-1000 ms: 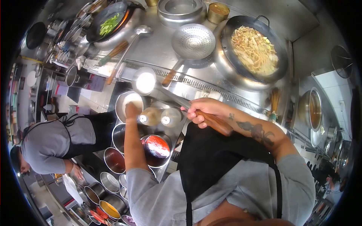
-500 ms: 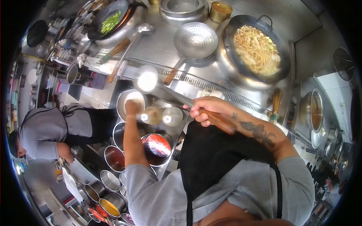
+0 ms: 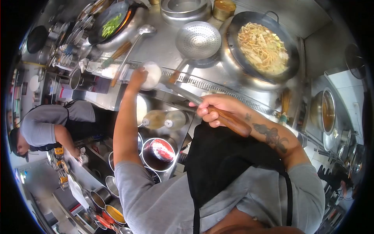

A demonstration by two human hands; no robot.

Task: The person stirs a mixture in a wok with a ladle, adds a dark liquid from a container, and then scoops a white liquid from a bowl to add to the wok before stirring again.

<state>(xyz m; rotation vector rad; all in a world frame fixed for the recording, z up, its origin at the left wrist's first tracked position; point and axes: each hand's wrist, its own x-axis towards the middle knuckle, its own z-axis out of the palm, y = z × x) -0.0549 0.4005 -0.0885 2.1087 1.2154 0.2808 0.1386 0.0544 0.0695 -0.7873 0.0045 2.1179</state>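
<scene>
My right hand (image 3: 214,111) is closed round the wooden handle of a metal ladle (image 3: 183,91). The ladle's bowl, held out to the left over the stove's front edge, looks pale inside. At the left rim of that bowl is my left hand (image 3: 138,79), fingers drawn together; what they hold, if anything, is hidden. Below it, my forearm partly covers a pot of white contents (image 3: 141,109). Two squeeze bottles (image 3: 154,119) stand beside that pot. Noodles with pale vegetable pieces (image 3: 263,48) lie in a black wok (image 3: 290,64) at the upper right.
A perforated strainer (image 3: 198,39) rests on the steel stove top. Behind it are stacked metal bowls (image 3: 183,17) and a tin (image 3: 224,9). Another wok (image 3: 95,37) holds green vegetables (image 3: 112,26). A pot with red contents (image 3: 158,154) sits near my left arm. A co-worker (image 3: 58,123) bends over at left.
My left hand has moved up from the pot of white contents to the ladle's bowl. My right hand keeps its grip on the ladle. The co-worker's arm has shifted.
</scene>
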